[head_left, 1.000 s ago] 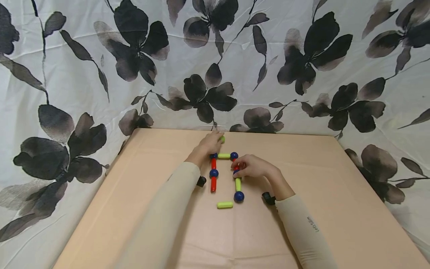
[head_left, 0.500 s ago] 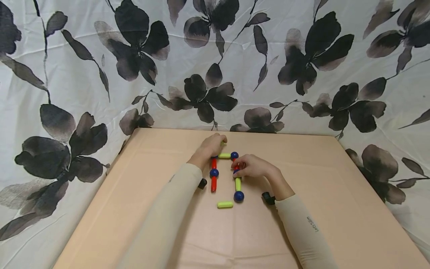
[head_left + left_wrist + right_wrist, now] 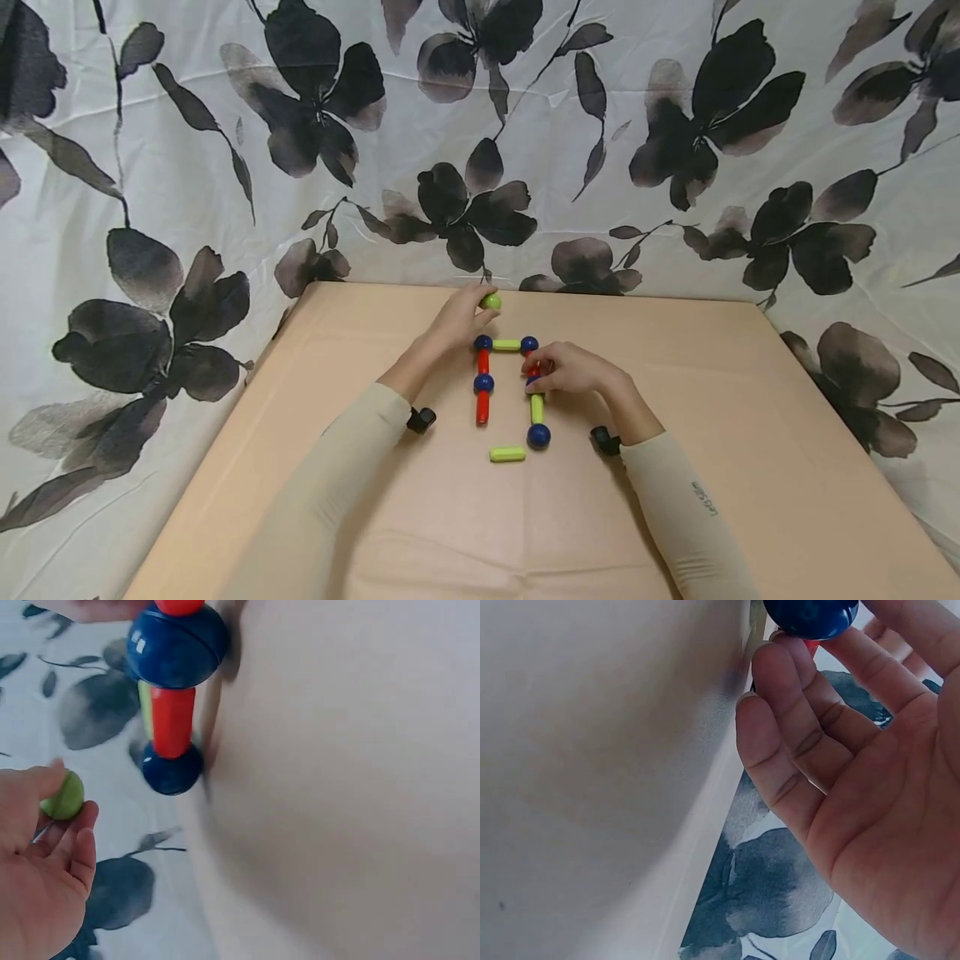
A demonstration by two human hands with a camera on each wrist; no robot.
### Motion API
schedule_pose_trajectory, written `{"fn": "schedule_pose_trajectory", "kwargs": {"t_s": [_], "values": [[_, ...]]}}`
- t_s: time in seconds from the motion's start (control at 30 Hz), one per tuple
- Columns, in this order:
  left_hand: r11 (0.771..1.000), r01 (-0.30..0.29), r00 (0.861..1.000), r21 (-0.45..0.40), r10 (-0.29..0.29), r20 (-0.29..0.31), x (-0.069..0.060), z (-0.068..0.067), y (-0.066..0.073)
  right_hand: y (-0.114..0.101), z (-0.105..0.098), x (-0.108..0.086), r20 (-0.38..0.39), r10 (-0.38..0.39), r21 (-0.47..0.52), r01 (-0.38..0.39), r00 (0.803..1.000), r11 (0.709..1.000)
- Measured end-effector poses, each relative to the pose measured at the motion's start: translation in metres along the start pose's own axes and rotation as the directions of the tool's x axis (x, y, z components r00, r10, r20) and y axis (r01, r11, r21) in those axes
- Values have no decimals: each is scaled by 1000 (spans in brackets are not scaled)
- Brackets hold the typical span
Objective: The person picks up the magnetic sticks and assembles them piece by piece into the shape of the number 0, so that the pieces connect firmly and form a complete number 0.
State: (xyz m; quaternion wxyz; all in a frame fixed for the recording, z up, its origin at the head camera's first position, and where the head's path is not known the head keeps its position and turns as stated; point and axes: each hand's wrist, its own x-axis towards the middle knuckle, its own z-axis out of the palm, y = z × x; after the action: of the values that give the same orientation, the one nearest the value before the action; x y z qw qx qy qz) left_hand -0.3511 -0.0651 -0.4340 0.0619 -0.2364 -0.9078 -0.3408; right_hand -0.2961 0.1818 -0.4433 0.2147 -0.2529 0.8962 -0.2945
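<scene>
My left hand (image 3: 456,321) pinches a green ball (image 3: 491,302) between thumb and fingers near the table's far edge; the left wrist view shows the ball (image 3: 66,796) with a seam. Just below it lies a three-sided frame of magnetic rods and blue balls. Its left side has red rods (image 3: 482,408) and a blue ball (image 3: 483,382), its top a green rod (image 3: 506,345) between two blue balls. On the right side, my right hand (image 3: 573,368) grips the middle blue ball (image 3: 814,613) with thumb and fingers, partly covering it and the red rod above.
A loose green rod (image 3: 507,454) lies below the frame, just left of the blue ball (image 3: 538,436) that ends its right side. Behind the tan table (image 3: 645,533) hangs a white cloth (image 3: 570,183) printed with dark flowers.
My left hand has lifted and turned away from the frame's top left corner, uncovering the blue ball there and showing the green ball fully. My right hand has stayed in place.
</scene>
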Motion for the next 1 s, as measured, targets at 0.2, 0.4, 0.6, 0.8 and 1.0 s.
{"fn": "schedule_pose_trajectory", "kwargs": {"t_s": [0.2, 0.4, 0.6, 0.8, 1.0], "values": [[991, -53, 999, -125, 52, -7, -34, -11, 6, 2, 1, 0, 9, 8, 6, -8, 1000, 1000], [978, -74, 983, -193, 104, 152, -70, -21, 9, 1, 1, -1, 9, -2, 6, 2, 1000, 1000], [963, -37, 920, -266, 137, 368, -98, -24, 5, 1, 0, 0, -2, -16, -10, 16, 1000, 1000], [956, -60, 864, -286, 193, 465, -107, -20, 7, 4, -1, 0, -6, -7, -8, 7, 1000, 1000], [962, -67, 819, -264, 204, 536, -111, -14, 11, 4, 0, 1, 0, -20, -12, 20, 1000, 1000]]}}
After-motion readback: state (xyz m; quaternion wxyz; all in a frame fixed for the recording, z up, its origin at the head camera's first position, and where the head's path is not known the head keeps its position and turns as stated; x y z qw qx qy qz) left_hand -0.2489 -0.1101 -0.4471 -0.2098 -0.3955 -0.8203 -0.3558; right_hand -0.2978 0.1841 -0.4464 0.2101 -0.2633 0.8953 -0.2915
